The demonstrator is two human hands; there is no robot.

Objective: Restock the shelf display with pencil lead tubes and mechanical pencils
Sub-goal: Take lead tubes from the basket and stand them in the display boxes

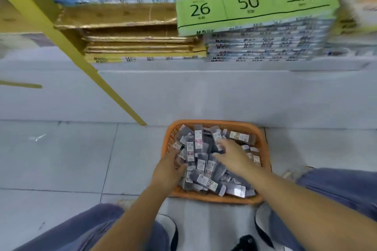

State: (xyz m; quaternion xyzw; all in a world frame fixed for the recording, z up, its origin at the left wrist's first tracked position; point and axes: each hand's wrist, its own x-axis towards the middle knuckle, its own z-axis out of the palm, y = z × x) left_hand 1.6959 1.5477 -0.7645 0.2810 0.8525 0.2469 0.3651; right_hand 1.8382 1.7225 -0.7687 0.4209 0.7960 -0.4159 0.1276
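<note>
On the left, a yellow shelf post slants down to the floor. Its foot is near the far left corner of the orange basket. If the person stands up fast, an arm or shoulder could bump the post and spill what is held.

The basket sits on the floor against the bottom of the shelf, and it is heaped with lead tubes. The left hand is at the left edge of the basket. Its fingers dip down into the heap and are hidden, so it is not clear if they hold anything. A big scoop from here could push tubes over the low rim and onto the floor.

The right hand is in the middle of the basket. Its fingers curl round one of the tubes, with the thumb pointing left. The tubes look smooth and lie every which way, so one could slip out or drag others with it. Tubes are piled high along the right edge too, and could roll out.

No mechanical pencils can be made out, so a wrong item could be picked.
</note>
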